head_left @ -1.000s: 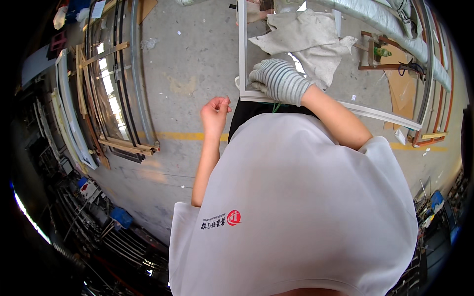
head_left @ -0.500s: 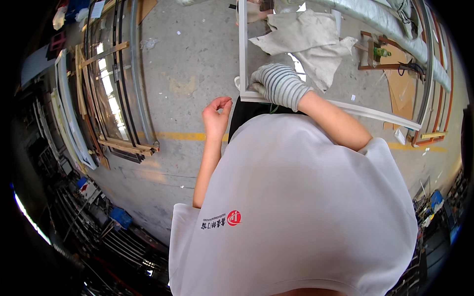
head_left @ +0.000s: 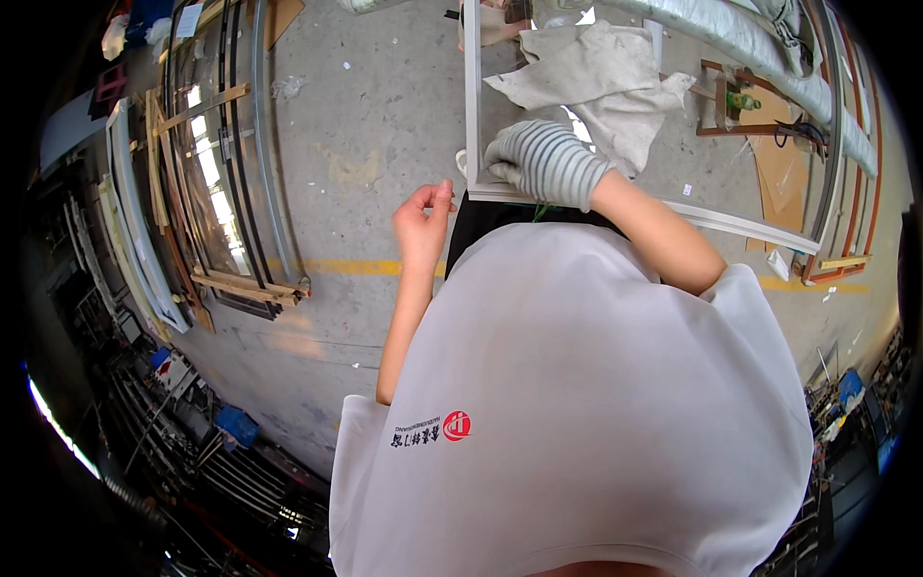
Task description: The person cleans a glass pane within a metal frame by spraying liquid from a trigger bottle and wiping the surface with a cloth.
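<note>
My left hand [head_left: 421, 221] is bare, its fingers curled in and its thumb up, just left of the white-framed glass panel's near corner. Anything in its fingers is hidden. A grey-striped glove covers my right hand [head_left: 550, 165], which lies over the inside of that corner. Its fingers are bent toward the glass beside the white frame [head_left: 473, 106]; what they hold, if anything, cannot be made out. Farther in on the panel lies a crumpled pale cloth [head_left: 606, 82]. Something thin and green [head_left: 543, 209] shows below the frame by my waist.
Leaning or stacked frames with wooden strips [head_left: 245, 284] stand at the left. On the right are a long wrapped silver roll [head_left: 716, 37], brown frames [head_left: 856, 274], cardboard [head_left: 777, 183] and a green tool [head_left: 743, 101]. A yellow line [head_left: 351, 267] crosses the concrete floor.
My left thumb has lifted from its pinch to point upward. My right hand has shifted slightly, still at the panel's corner. The cloth and frame have stayed in place.
</note>
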`<state>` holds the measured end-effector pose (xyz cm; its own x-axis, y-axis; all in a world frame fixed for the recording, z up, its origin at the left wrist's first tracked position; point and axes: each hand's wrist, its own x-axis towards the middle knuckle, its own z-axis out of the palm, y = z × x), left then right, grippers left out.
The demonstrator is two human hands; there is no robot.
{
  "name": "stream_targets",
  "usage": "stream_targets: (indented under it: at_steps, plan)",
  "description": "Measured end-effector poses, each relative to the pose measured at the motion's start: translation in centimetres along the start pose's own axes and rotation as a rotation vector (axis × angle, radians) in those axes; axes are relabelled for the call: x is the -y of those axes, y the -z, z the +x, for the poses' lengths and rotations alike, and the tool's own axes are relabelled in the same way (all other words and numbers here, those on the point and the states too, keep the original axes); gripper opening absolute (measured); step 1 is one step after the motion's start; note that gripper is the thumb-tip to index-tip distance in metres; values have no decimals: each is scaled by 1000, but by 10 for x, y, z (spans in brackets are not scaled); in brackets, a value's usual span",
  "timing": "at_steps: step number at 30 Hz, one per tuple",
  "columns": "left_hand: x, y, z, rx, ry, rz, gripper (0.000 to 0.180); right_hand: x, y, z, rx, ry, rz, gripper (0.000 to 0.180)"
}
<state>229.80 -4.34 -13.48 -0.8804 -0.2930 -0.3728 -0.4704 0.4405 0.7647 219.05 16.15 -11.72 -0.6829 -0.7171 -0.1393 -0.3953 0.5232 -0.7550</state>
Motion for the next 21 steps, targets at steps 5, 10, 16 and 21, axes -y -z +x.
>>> stream_targets:
  at_steps: [5,10,16,21]
  plan:
    - [-5,-10,6,26,22,-41,33,-7,9,0,15,-71,-149,23]
    - [-21,-16,22,307,251,5,24,-2,5,2,31,-61,-248,18]
    - [-6,8,21,474,377,-415,12,0,-1,12,79,43,-325,14]
    - [11,15,12,356,343,-456,9,3,-3,20,99,181,-407,13]
